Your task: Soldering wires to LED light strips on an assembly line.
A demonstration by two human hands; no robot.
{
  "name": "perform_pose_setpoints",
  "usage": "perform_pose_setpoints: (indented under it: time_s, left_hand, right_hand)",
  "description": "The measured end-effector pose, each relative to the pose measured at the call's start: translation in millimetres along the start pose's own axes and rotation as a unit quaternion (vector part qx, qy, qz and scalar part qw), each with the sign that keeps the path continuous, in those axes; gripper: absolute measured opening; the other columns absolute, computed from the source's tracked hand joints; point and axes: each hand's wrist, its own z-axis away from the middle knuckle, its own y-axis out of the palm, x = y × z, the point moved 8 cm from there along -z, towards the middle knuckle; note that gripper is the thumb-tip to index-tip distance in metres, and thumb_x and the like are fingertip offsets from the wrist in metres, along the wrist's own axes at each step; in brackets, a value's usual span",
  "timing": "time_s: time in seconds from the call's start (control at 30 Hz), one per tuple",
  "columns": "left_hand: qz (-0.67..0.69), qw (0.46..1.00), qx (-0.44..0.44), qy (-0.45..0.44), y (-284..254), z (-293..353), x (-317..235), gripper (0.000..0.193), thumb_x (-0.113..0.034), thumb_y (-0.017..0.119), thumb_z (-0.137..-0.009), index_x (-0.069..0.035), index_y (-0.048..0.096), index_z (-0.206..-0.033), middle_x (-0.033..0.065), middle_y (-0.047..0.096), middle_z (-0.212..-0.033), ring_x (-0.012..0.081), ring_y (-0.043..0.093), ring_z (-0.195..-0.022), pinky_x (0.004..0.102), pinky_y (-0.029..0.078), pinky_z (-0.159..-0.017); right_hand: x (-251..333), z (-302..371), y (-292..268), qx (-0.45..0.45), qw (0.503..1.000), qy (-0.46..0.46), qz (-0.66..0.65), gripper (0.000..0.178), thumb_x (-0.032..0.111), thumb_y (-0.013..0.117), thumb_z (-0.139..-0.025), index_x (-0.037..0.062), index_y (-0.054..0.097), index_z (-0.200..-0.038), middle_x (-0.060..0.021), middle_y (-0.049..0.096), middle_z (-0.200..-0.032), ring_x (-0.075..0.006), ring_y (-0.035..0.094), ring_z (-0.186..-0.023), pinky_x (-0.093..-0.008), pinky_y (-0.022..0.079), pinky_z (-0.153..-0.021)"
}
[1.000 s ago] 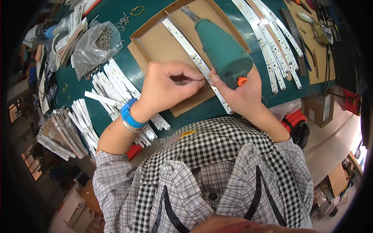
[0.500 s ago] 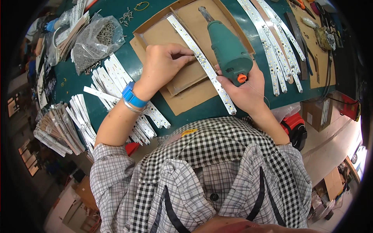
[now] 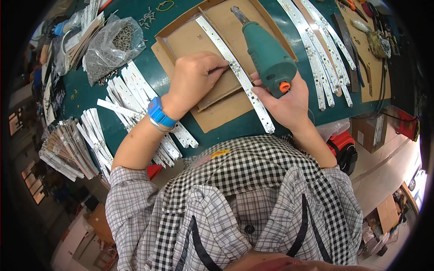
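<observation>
Head view, biggest first: green tabletop (image 3: 86, 99), shallow cardboard tray (image 3: 187, 43) on top; tray as landmark. Right of tray, fan of white strips (image 3: 309, 54); left of tray, loose pile of strips (image 3: 135, 86). Also left of tray, toward its far end, clear bag of screws (image 3: 113, 47).

Over tray's right half, green power tool (image 3: 270, 53), metal tip pointing away from the body, orange cap at near end. Probably heaviest item near the hands; hard, rounded shell, maybe slick. Best taken around the barrel. Seems nestled in right hand (image 3: 289, 106), by tray's near right corner; cannot tell how firmly, with most fingers hidden. Thumb and a fingertip of same hand at right edge of LED strip, only slightly apart.

Left hand (image 3: 195, 79), over tray's left half: thumb and forefinger pinched almost together at strip's left edge; cannot tell about any tiny item between the tips.

LED strip (image 3: 237, 72): slanting across tray's middle, near end past tray's near edge; cannot tell resting or slightly raised. Likely light, thin, a bit springy lengthwise, smooth. Fragile face, with small LEDs and chips; best held by the long edges, at two spread points, without bending.

Smallest: loose screws (image 3: 147, 18), left of tray's far end.
</observation>
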Motion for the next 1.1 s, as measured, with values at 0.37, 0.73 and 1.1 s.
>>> perform_pose_setpoints:
  time_s: [0.37, 0.73, 1.1]
  left_hand:
    - [0.037, 0.996, -0.022, -0.074, -4, 4, 10, 0.011, -0.007, 0.08, -0.077, -0.002, 0.077, -0.086, 0.0105, 0.075, -0.081, 0.0196, 0.072, -0.066, 0.0267, 0.056, -0.061]
    - [0.025, 0.997, -0.033, -0.063, -3, 4, 12, 0.01, -0.009, 0.081, -0.077, -0.002, 0.077, -0.084, 0.0102, 0.074, -0.08, 0.0195, 0.073, -0.068, 0.0274, 0.057, -0.062]
    - [0.029, 0.997, -0.035, -0.064, -2, 4, 12, 0.009, -0.008, 0.081, -0.077, -0.002, 0.077, -0.083, 0.0097, 0.074, -0.079, 0.0183, 0.072, -0.067, 0.0269, 0.057, -0.061]
  right_hand:
    - [31, 41, -56, 0.058, 0.982, 0.082, -0.158, 0.062, 0.005, 0.072, -0.079, -0.0129, 0.047, -0.133, -0.017, 0.061, -0.097, -0.0157, 0.059, -0.06, -0.026, 0.048, -0.048]
    - [23, 45, -55, 0.113, 0.976, 0.127, -0.137, 0.045, 0.004, 0.074, -0.081, -0.0077, 0.053, -0.12, -0.0105, 0.062, -0.08, -0.0133, 0.059, -0.056, -0.0243, 0.049, -0.051]
    - [17, 36, -60, 0.136, 0.973, 0.129, -0.136, 0.042, 0.005, 0.076, -0.079, -0.0054, 0.053, -0.112, -0.0092, 0.061, -0.076, -0.0142, 0.06, -0.055, -0.0252, 0.048, -0.047]
